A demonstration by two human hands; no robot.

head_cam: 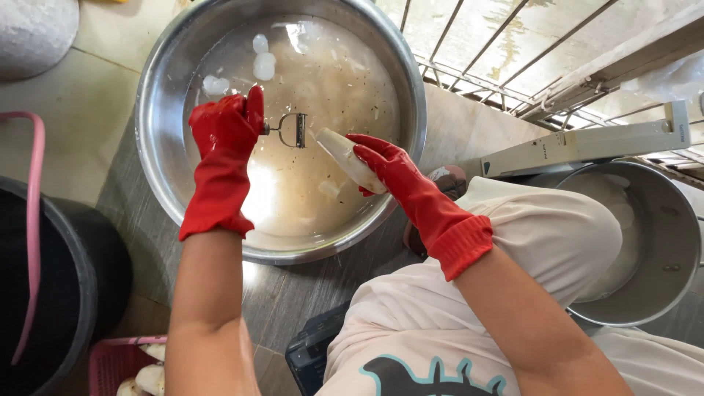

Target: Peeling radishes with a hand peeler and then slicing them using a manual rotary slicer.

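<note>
- Hands in red rubber gloves work over a big steel basin [158, 110] of cloudy water.
- Right hand [385, 165] is closed around a pale, peeled root [345, 158]; the glove wraps its lower end, and the rest sticks out bare past the fingers.
- The root's long axis runs on a slant, from lower right at the glove up to upper left, with its blunt free end pointing toward the peeler.
- Left hand [227, 128] is closed on the handle of a metal peeler [293, 130], whose handle lies nearly level and whose blade head faces right.
- The blade head sits just beside the root's free end, above the water near the middle of the basin; whether the two touch cannot be told.
- White peeled pieces [260, 62] float at the far side of the basin.
- A second steel pot [671, 242] stands at the right, beyond the person's knee.
- A pink basket [117, 359] with pale roots is at the lower left, next to a black tub [81, 293].
</note>
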